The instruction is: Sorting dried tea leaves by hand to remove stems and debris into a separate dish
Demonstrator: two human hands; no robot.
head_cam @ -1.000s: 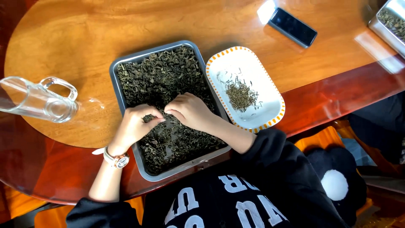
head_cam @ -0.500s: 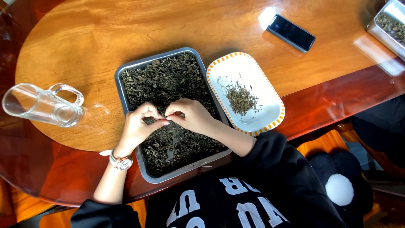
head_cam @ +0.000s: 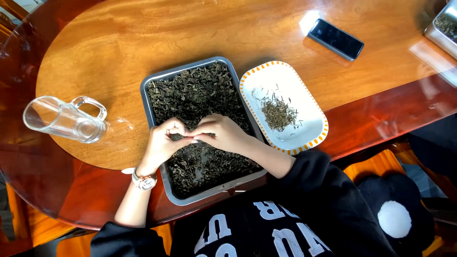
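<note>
A grey metal tray (head_cam: 151, 107) full of dark dried tea leaves (head_cam: 195, 95) lies on the wooden table in front of me. Both hands rest on the leaves at the tray's middle, fingertips meeting. My left hand (head_cam: 164, 140), with a watch at the wrist, pinches leaves between thumb and fingers. My right hand (head_cam: 223, 133) is curled over the leaves, its fingertips touching the left hand's. To the right of the tray sits a white oval dish (head_cam: 304, 102) with an orange-marked rim, and a small heap of thin stems (head_cam: 278, 113) lies in it.
A clear glass mug (head_cam: 64, 119) lies on its side left of the tray. A dark phone (head_cam: 335, 39) lies at the back right. Another metal tray with leaves (head_cam: 445, 26) shows at the far right edge. The table's front edge runs just below the tray.
Both hands have stayed on the leaves in the tray's middle, with the fingertips drawing closer together. The view has shifted slightly.
</note>
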